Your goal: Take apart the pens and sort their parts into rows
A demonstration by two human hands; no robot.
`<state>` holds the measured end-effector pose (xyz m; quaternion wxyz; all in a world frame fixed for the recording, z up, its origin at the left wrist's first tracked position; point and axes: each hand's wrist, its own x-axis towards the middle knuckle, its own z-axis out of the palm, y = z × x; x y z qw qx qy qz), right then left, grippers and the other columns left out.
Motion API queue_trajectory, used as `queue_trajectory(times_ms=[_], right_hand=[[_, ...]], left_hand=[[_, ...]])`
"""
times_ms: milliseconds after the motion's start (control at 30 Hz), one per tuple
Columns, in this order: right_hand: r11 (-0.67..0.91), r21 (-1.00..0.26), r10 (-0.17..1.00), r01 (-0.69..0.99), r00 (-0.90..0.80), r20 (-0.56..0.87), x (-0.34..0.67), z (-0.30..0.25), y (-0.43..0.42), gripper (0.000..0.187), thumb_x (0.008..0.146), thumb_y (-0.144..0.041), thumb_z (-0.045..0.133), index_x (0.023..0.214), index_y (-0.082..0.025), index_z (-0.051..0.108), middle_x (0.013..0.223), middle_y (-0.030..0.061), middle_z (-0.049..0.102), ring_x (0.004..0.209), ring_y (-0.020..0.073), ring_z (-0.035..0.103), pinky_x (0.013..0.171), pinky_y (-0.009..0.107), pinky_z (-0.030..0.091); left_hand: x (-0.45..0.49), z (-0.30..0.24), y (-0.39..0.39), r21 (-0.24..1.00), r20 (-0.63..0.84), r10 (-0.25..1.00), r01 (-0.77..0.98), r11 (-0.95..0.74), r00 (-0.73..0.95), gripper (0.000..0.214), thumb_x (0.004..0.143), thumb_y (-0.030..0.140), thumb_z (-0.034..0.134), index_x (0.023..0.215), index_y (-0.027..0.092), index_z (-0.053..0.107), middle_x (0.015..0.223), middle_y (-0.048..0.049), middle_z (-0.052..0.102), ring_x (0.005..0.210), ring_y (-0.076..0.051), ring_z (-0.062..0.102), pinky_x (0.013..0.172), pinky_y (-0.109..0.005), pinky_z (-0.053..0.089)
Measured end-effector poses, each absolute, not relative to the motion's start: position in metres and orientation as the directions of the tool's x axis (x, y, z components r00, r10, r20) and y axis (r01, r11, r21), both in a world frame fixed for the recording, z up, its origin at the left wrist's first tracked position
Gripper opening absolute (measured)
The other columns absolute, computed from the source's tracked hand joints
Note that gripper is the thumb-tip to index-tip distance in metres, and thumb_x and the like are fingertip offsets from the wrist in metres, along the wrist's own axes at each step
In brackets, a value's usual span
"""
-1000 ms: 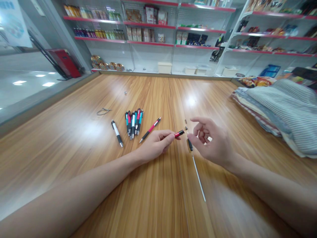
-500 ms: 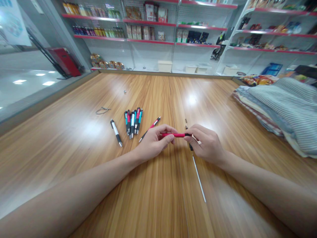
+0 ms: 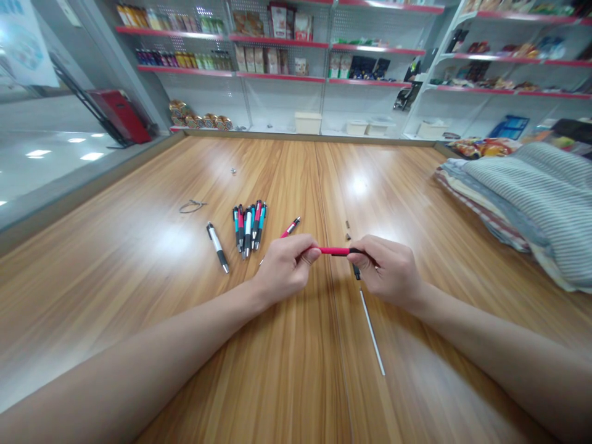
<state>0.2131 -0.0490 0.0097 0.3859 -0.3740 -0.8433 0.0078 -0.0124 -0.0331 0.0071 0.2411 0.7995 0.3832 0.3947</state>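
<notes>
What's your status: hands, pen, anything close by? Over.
Left hand and right hand pinching opposite ends of red pen barrel. Barrel roughly level. Lying near right hand: black pen part, white refill.

And it's 1 camera, up on the head, facing forward and tipped down across the table (image 3: 277,370); left hand (image 3: 287,265) and right hand (image 3: 389,268) sit near, mid-view, and well beyond, up top, the shelves (image 3: 280,78)!

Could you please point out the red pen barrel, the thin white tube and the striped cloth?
Red pen barrel (image 3: 335,251): head view, visible middle.
Thin white tube (image 3: 372,332): head view, mid-length.
Striped cloth (image 3: 541,197): head view, upper surface.
</notes>
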Motion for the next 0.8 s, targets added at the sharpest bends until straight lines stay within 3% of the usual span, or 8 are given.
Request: queue_trajectory(times_ms=[133,267,400,567,667,800], right_hand=[[0.725,-0.317,0.616,0.611,-0.372,0.694,0.215,0.009,-0.049,0.014,0.09,-0.026,0.061,0.097,-0.016,0.067,0.068,0.0016,0.061,0.056,0.0106,0.051,0.054,0.024,0.04],[0.777,-0.349,0.579,0.524,-0.378,0.722,0.214,0.005,-0.051,0.018,0.086,-0.026,0.067,0.102,-0.018,0.067,0.078,0.004,0.069,0.064,0.012,0.06,0.059,0.024,0.049],[0.837,-0.351,0.515,0.419,-0.39,0.763,0.209,0.003,-0.053,0.024,0.084,-0.02,0.069,0.107,-0.021,0.066,0.085,0.004,0.071,0.07,0.0134,0.065,0.063,0.026,0.054],[0.856,-0.319,0.472,0.407,-0.363,0.804,0.205,0.007,-0.053,0.025,0.082,-0.017,0.07,0.106,-0.02,0.067,0.09,0.006,0.07,0.077,0.015,0.067,0.066,0.027,0.057],[0.839,-0.345,0.497,0.42,-0.338,0.799,0.204,0.005,-0.054,0.028,0.082,-0.016,0.07,0.109,-0.021,0.065,0.094,0.006,0.071,0.079,0.0149,0.068,0.069,0.028,0.058],[0.785,-0.478,0.586,0.394,-0.22,0.78,0.201,-0.003,-0.057,0.038,0.082,-0.017,0.071,0.117,-0.023,0.057,0.091,0.0023,0.071,0.074,0.0132,0.069,0.065,0.025,0.06]], left_hand=[[-0.012,0.002,-0.03,0.735,0.396,0.82,0.392,-0.553,0.414,0.019,0.091,0.027,0.052,0.086,0.016,0.067,0.063,0.0003,0.053,0.056,-0.012,0.042,0.055,-0.025,0.027],[-0.01,-0.001,-0.028,0.778,0.346,0.8,0.327,-0.536,0.49,0.019,0.092,0.027,0.052,0.095,0.017,0.067,0.074,-0.003,0.064,0.063,-0.014,0.054,0.06,-0.024,0.036],[-0.008,-0.001,-0.027,0.734,0.371,0.733,0.304,-0.608,0.57,0.018,0.092,0.023,0.052,0.098,0.018,0.068,0.085,-0.0052,0.07,0.076,-0.015,0.061,0.07,-0.024,0.043],[-0.008,0.0,-0.026,0.687,0.385,0.69,0.309,-0.658,0.613,0.016,0.092,0.02,0.052,0.098,0.017,0.067,0.091,-0.0055,0.071,0.081,-0.014,0.062,0.072,-0.023,0.044],[-0.009,-0.002,-0.026,0.685,0.368,0.67,0.299,-0.664,0.645,0.016,0.092,0.021,0.053,0.101,0.017,0.066,0.092,-0.0053,0.071,0.082,-0.014,0.063,0.074,-0.023,0.044],[-0.009,-0.005,-0.026,0.661,0.303,0.612,0.301,-0.687,0.731,0.016,0.093,0.028,0.054,0.097,0.017,0.065,0.081,-0.0038,0.07,0.073,-0.014,0.061,0.069,-0.023,0.042]])
